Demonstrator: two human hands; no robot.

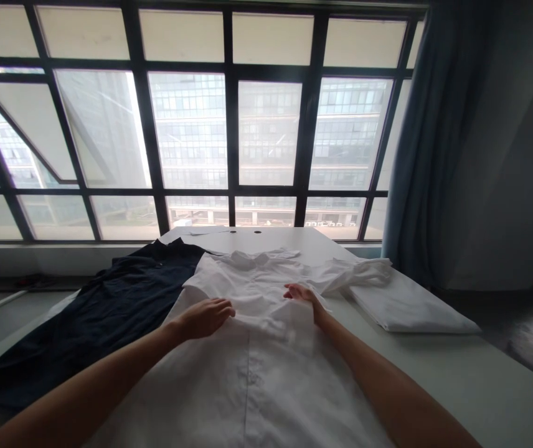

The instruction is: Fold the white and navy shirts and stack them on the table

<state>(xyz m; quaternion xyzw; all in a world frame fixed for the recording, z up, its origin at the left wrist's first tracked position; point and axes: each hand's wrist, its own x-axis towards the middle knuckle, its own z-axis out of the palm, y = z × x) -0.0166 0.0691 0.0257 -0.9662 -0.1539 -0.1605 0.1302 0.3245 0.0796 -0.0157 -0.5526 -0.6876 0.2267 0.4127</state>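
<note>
A white collared shirt (271, 373) lies front up and lengthwise before me, its collar toward the windows and its button placket running down the middle. On its left side my left hand (208, 317) is closed with bent fingers on the cloth, its thumb mostly hidden. Across from it, my right hand (304, 294) grips the shirt's right side, fingers curled inward and partly behind raised fabric. Between the two hands the cloth rises in a shallow crosswise fold. The shirt's right sleeve stretches out to the right.
A dark navy garment (126, 298) is spread along the left of the white table (495, 373). Folded white cloth (411, 305) rests at the right edge. Behind stand large dark-framed windows (266, 134) and a blue-grey curtain (428, 155).
</note>
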